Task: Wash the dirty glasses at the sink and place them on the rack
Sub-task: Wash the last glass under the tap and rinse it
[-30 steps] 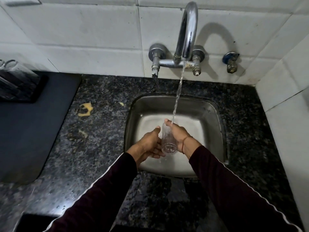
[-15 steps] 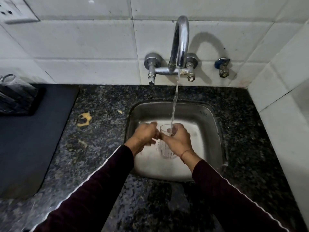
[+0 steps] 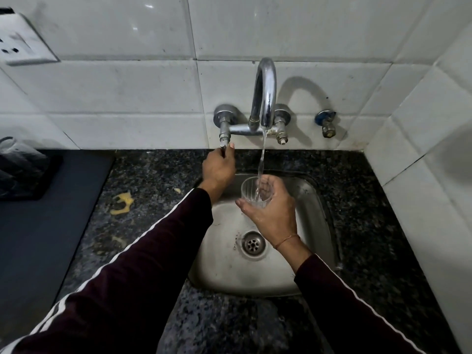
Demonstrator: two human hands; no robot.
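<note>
From the head camera, the right hand (image 3: 274, 215) holds a clear glass (image 3: 256, 192) upright over the back half of the steel sink (image 3: 314, 226), its fingers curled round the glass from behind and below, while the stream from the tap (image 3: 264, 98) runs straight into the open mouth. The left hand (image 3: 218, 167) reaches up to the tap's left handle (image 3: 223, 141), fingers pinched round its lower end, which I judge to be a move to shut the water off or adjust it. That suggests this glass is at the rinsing stage, nearly washed but not yet racked. At the far left edge of the surface (image 3: 153, 180), on a dark mat (image 3: 51, 213), stands what may be the rack (image 3: 23, 169) with clear glassware; it is dim and cut off, so how many glasses remain to be done cannot be told.
</note>
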